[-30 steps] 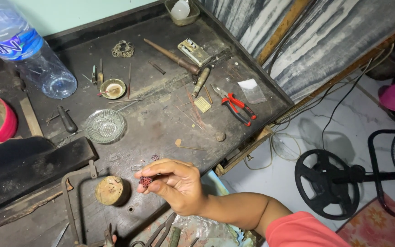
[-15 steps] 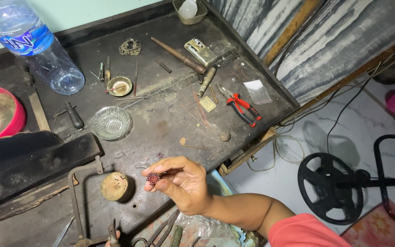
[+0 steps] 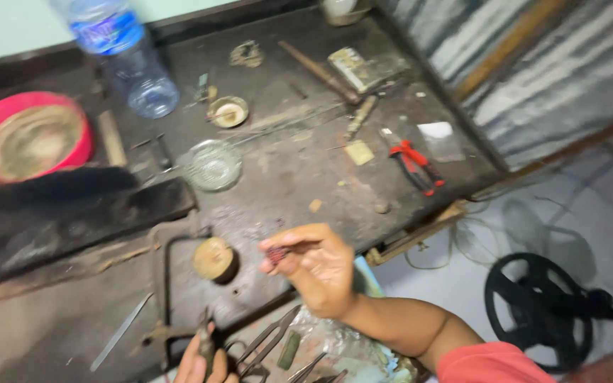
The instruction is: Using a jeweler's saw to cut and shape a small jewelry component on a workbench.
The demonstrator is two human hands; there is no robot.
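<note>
Now the right hand [image 3: 321, 273] pinches a small dark red piece [image 3: 276, 254] between thumb and fingers, above the dark worn bench [image 3: 299, 184]. Just left of it lies a round brass disc [image 3: 214, 258]. Lower left, the left hand [image 3: 203, 362] grips a thin dark tool [image 3: 206, 340].

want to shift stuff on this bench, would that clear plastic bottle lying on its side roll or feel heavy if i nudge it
The clear plastic bottle lies on its side and looks round, so it would probably roll. It looks mostly empty, so it is likely light. Its thin wall would probably flex under a squeeze.
</note>
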